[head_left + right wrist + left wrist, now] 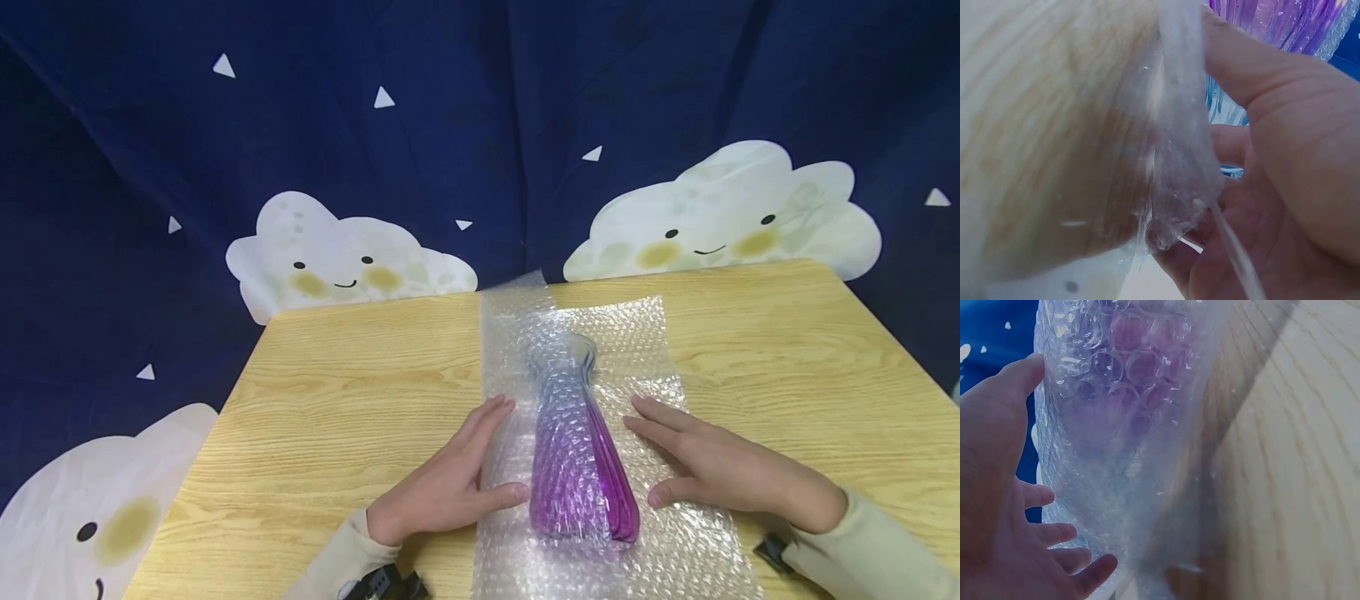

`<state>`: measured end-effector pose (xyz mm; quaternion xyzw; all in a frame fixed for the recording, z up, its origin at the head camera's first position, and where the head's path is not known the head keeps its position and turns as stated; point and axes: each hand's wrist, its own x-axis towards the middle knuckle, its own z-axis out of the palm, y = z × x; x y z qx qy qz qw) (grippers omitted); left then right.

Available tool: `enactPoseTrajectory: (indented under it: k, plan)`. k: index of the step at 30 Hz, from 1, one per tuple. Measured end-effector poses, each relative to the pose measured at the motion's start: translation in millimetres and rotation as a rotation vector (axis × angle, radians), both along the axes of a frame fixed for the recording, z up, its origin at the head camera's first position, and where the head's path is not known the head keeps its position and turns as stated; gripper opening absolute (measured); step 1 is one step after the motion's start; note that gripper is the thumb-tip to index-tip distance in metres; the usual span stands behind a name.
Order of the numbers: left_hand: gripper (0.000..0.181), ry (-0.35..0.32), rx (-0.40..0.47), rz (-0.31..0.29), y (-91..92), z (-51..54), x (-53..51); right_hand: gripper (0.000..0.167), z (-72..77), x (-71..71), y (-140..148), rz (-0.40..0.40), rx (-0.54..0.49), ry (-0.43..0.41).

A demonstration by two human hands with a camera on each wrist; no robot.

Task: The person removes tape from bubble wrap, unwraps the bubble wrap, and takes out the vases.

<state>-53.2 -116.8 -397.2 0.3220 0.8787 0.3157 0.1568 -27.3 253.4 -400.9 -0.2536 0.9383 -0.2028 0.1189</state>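
Note:
A fluted vase, clear blue at its narrow neck and purple at its wide end, lies on a sheet of bubble wrap. A flap of the wrap, folded from the left, covers most of the vase; its right side stays bare. My left hand, fingers extended, rests at the left of the covered vase, thumb near its purple part. On the other side, my right hand lies over the wrap with fingers spread and loosely bent, apart from the vase. In the right wrist view, a wrap edge crosses before the fingers.
The light wooden table stretches to both sides of the wrap. Behind it hangs a dark blue cloth printed with white clouds and triangles. A black wrist device sits by the left sleeve.

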Motion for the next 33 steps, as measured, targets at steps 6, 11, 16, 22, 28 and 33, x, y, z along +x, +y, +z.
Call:
enactPoseTrajectory:
  k: [6,11,16,22,28,33]
  plan:
    - [0.098,-0.005,0.009,0.013,-3.7,0.0,1.2,0.103,0.1,0.0,-0.2,0.001,-0.003,0.001]
    - [0.099,-0.001,0.014,0.014,-6.7,-1.1,0.3,0.104,0.0,0.8,-0.1,-0.001,0.002,0.021]
    - [0.100,-0.009,0.018,0.017,-9.1,-1.9,-0.2,0.104,-0.2,1.1,-0.1,0.000,0.002,0.034]
    - [0.100,-0.006,0.002,0.027,-13.5,-0.7,0.6,0.104,-0.8,0.6,0.2,0.009,0.003,0.044]
    - [0.102,0.005,-0.006,0.031,-18.0,-0.5,0.6,0.104,-1.2,-0.2,0.3,0.004,0.000,0.023]
    - [0.102,0.011,-0.007,0.029,-21.5,-2.6,1.1,0.105,-1.5,-0.8,-0.1,0.000,-0.001,-0.001]
